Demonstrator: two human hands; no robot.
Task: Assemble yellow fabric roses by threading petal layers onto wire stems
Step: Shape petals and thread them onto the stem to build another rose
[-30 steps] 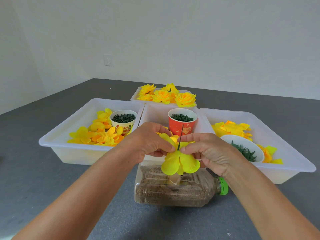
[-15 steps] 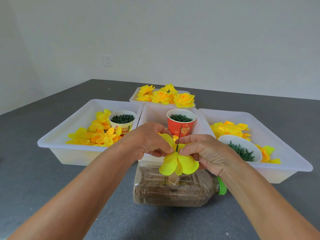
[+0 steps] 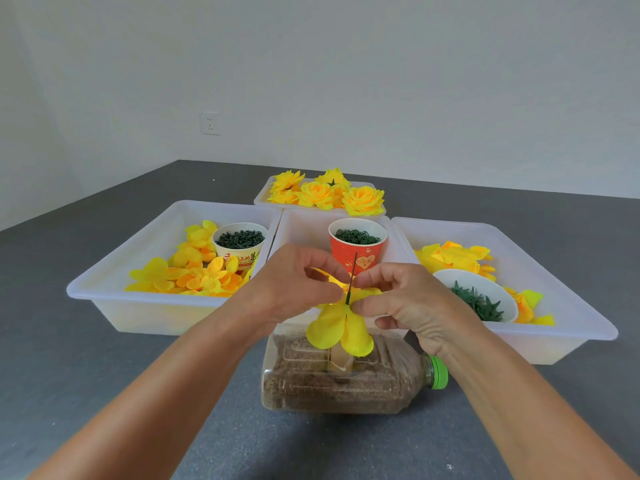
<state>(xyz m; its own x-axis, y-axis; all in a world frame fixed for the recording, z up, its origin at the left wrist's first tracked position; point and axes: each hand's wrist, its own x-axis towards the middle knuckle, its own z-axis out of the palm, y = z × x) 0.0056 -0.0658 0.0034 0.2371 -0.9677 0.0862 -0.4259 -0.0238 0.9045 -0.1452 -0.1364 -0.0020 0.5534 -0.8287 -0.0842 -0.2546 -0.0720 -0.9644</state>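
Note:
A thin dark wire stem point(image 3: 352, 278) stands upright in the middle of the view, passing through a yellow petal layer point(image 3: 337, 329). My left hand point(image 3: 294, 284) pinches the petal layer from the left of the stem. My right hand point(image 3: 398, 296) pinches it from the right, thumb and forefinger close to the wire. Two large petals hang down below my fingers. The stem's lower end is hidden behind the petals, above a clear bottle point(image 3: 346, 379) lying on its side and filled with brown grains.
A left white tray point(image 3: 114, 271) holds loose yellow petals and a cup of dark green parts point(image 3: 240, 242). The middle tray has a red cup point(image 3: 358, 245). The right tray point(image 3: 561, 306) holds petals and a white bowl of green calyxes point(image 3: 476, 299). Finished roses point(image 3: 327, 192) fill a far tray.
The petal layer has slid a little lower on the stem, so more wire shows above my fingers. Both hands stay pinched at the stem.

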